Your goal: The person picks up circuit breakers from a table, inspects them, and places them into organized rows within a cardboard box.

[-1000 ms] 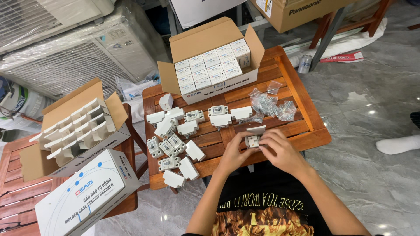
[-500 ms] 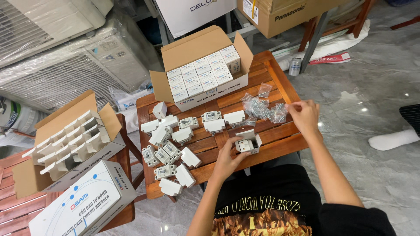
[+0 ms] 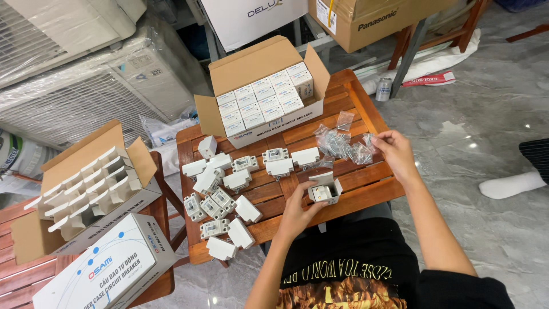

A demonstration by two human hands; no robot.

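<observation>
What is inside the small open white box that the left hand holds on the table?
Inside the small open white cardboard box, held by the left hand, a white and grey plastic breaker sits. Its lower part is hidden by the box walls.

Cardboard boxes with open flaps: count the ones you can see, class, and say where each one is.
2. One open box sits at the far edge of the wooden table, packed with small white cartons. The other open box sits left, holding empty dividers.
</observation>
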